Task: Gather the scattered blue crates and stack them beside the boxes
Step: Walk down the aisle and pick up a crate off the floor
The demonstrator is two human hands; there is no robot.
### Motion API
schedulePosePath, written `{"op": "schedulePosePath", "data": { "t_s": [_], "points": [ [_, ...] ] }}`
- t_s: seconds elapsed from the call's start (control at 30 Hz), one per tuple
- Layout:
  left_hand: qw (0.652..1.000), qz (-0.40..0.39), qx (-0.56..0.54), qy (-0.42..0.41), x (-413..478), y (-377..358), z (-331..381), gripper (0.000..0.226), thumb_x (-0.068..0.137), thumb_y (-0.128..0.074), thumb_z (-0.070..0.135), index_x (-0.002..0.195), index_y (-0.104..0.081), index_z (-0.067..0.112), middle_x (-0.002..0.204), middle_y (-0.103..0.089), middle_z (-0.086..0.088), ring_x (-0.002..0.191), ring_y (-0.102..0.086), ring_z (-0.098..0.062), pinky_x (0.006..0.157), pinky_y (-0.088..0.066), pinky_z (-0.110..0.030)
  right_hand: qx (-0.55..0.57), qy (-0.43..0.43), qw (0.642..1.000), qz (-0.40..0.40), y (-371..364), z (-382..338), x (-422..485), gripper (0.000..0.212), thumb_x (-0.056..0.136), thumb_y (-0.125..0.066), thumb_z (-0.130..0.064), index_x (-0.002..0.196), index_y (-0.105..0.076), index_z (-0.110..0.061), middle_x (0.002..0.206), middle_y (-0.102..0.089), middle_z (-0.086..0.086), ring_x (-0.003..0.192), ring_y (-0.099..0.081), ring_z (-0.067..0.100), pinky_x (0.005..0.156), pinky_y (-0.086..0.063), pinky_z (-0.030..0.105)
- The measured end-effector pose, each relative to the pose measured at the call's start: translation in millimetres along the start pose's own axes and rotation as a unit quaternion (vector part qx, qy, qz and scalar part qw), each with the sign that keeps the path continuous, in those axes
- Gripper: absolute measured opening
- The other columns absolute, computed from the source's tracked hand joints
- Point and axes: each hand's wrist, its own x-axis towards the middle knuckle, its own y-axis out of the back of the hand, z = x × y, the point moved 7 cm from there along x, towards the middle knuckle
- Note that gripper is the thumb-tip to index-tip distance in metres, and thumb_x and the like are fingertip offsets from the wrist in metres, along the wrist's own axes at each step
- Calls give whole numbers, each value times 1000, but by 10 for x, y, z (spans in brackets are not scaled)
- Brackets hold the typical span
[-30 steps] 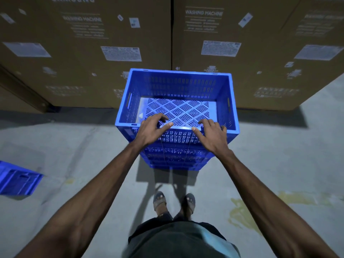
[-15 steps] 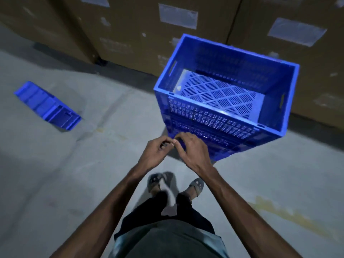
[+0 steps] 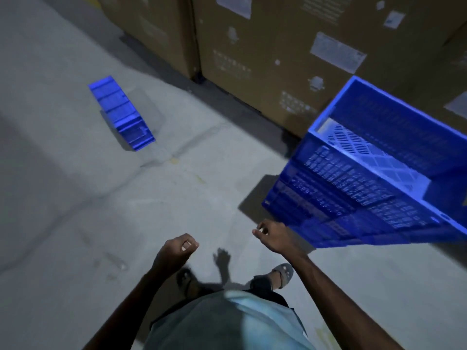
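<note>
A stack of blue perforated crates (image 3: pixel 358 188) stands on the concrete floor at the right, against tall brown cardboard boxes (image 3: pixel 273 59). The top crate is open and holds nothing that I can see. Another blue crate (image 3: pixel 121 114) lies tipped on its side on the floor at the far left. My left hand (image 3: pixel 177 251) is curled into a fist in front of me and holds nothing. My right hand (image 3: pixel 275 234) hangs with fingers loosely curled, just short of the stack's near corner, apart from it.
The row of cardboard boxes runs along the back from the centre to the right. Bare grey concrete floor (image 3: pixel 126 223) lies between me and the tipped crate. My sandalled feet (image 3: pixel 283 272) are below my hands.
My hands left the top crate's rim and drew back toward my body. The view swung left, so the stack slid to the right and the tipped crate came nearer the middle.
</note>
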Motion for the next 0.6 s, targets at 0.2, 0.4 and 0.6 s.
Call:
{"op": "schedulePosePath", "data": {
  "t_s": [0.2,0.4,0.6],
  "points": [
    [999,-15,-8,46,-33,546,-1334,32,83,-54,60,77,-66,31,81,-73,14,83,-69,-8,78,-53,-30,32,-17,998,42,-694,-1046,402,22,93,-62,-53,86,-62,-33,81,-66,-9,98,-69,24,81,-52,33],
    [994,25,-26,99,-282,1398,-2299,30,83,-55,65,70,-55,38,61,-62,15,65,-61,-4,63,-45,-26,-4,-19,999,29,-1080,-2033,809,24,94,-65,-43,99,-74,-21,97,-77,6,103,-69,30,82,-49,32],
    [980,54,-6,189,-418,2240,-3230,30,96,-69,23,75,-55,41,86,-74,-3,80,-71,-24,62,-37,-25,-44,8,998,-34,-1431,-3145,1407,26,95,-62,-47,104,-70,-24,84,-67,-4,102,-67,25,82,-50,33]
  ]
}}
